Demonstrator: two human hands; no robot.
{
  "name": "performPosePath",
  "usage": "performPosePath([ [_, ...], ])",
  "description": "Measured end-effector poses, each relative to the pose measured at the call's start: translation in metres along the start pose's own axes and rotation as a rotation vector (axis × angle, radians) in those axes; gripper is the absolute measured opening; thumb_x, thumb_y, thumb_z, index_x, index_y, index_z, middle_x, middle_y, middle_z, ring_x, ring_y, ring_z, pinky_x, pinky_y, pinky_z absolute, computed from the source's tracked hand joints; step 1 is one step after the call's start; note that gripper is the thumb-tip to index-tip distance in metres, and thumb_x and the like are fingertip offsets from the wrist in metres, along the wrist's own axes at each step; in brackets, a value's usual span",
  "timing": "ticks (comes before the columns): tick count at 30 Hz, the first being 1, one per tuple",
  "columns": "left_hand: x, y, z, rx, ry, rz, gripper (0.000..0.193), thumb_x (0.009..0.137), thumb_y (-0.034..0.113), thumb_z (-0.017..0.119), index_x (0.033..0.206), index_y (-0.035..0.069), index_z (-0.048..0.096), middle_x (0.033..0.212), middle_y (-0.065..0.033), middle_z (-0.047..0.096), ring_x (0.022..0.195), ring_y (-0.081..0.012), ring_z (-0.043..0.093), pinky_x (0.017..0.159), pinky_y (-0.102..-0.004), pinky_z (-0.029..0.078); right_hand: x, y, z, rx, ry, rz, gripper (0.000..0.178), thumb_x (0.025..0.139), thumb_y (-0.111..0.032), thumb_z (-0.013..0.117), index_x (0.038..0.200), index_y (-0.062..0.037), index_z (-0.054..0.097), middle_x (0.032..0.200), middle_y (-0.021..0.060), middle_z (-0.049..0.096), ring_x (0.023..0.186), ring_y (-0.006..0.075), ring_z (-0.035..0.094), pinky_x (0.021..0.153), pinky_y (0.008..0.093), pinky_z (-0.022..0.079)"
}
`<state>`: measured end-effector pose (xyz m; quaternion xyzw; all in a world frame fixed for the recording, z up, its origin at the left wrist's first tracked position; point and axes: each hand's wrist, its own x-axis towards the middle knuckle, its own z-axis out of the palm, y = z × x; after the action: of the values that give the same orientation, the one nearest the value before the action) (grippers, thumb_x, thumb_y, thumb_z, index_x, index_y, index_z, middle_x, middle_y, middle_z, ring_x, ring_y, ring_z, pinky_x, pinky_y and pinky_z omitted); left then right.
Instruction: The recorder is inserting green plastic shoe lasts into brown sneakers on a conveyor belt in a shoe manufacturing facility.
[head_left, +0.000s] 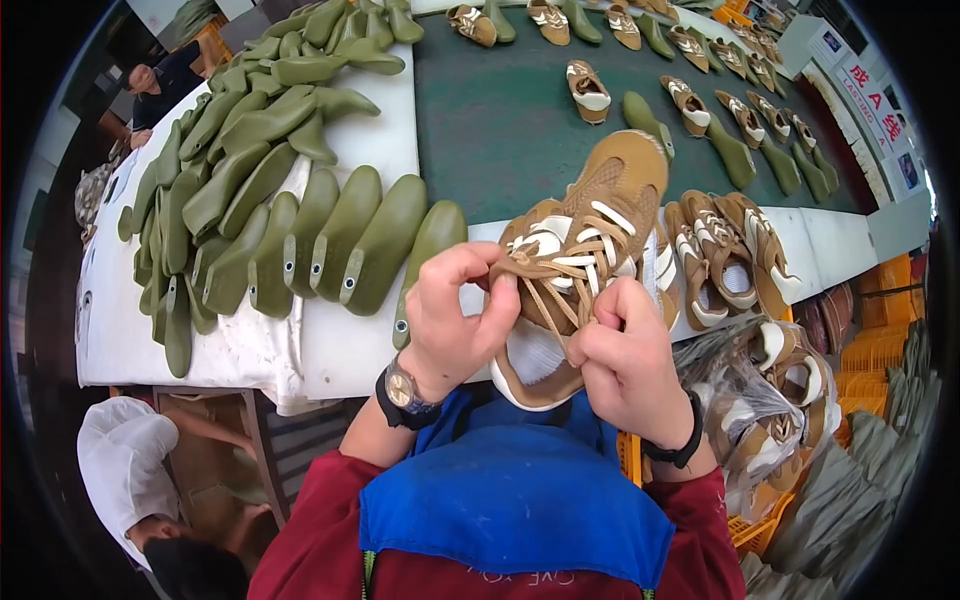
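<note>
Held up over the table edge is a tan sneaker (615, 165) with white trim, its toe pointing away and its white-lined opening toward me. Brown laces (548, 305) criss-cross its front beside white stripes. My left hand (455, 310) pinches a lace at the left row of eyelets, thumb against forefinger. On the other side my right hand (630, 350) is curled closed around a lace near the shoe's opening. Behind this shoe, partly hidden, lie more tan sneakers (722, 245) in a cluster to the right. One green shoe last (437, 240) stands just left of my left hand.
Many green lasts (240, 130) are heaped on the white table (350, 365) at left. A green belt (480, 120) carries shoes paired with lasts. Bagged sneakers (765, 400) sit by orange crates (875, 340) at right. One person (130, 470) bends low at left; another (165, 85) is farther back.
</note>
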<state>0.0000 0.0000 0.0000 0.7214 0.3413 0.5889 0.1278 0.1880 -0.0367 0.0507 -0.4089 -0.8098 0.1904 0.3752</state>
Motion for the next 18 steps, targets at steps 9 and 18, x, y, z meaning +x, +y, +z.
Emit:
performPosePath([
  [9, 0.016, 0.007, -0.006, 0.12, -0.088, 0.177, 0.04, 0.072, -0.01, 0.062, 0.111, 0.0, 0.057, 0.089, -0.0147, 0.064, 0.069, -0.0262, 0.061, 0.062, -0.034, 0.052, 0.007, 0.006, 0.006, 0.04, 0.288, -0.005, 0.025, 0.065, 0.012, 0.056, 0.082, -0.0055, 0.063, 0.082, 0.0083, 0.044, 0.07, 0.0214, 0.048, 0.058, 0.0305, 0.041],
  [18, 0.023, 0.031, -0.005, 0.305, -0.336, 0.11, 0.033, 0.068, 0.003, 0.065, 0.1, 0.012, 0.067, 0.076, -0.007, 0.047, 0.065, -0.0248, 0.051, 0.057, -0.0342, 0.045, 0.005, 0.022, 0.02, 0.19, 0.514, -0.142, 0.037, 0.065, 0.011, 0.063, 0.097, -0.0034, 0.053, 0.089, 0.0126, 0.057, 0.07, 0.0176, 0.056, 0.057, 0.0265, 0.047],
])
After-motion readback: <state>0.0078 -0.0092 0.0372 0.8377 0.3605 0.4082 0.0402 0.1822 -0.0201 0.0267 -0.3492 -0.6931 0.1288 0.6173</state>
